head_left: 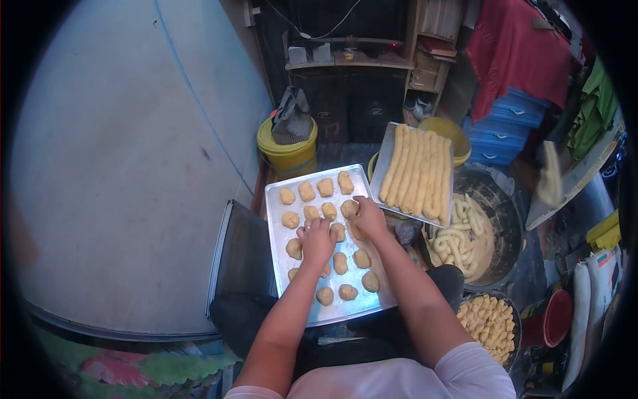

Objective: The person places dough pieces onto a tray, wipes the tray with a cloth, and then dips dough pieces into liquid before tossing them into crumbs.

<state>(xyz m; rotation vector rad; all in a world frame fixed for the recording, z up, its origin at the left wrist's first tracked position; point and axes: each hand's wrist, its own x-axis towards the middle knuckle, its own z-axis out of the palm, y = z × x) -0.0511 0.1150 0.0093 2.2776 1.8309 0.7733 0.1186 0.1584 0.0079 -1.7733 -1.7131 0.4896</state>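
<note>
A metal baking tray rests across my lap, with rows of small, pale dough pieces on it. My right hand reaches over the tray's right side, its fingers curled against a dough piece. Another lump lies partly under that hand. Near the tray's middle, my left hand is palm down, fingers bent downward and a ring on one of them. Whatever lies beneath its palm is hidden. Just beyond its fingertips sit two more dough lumps.
A second tray bears long dough ropes, right of mine. Beside it stands a large dark basin with twisted dough strips. Cut dough pieces fill a round container lower right. A lidded yellow bucket stands behind; a red bucket is at right.
</note>
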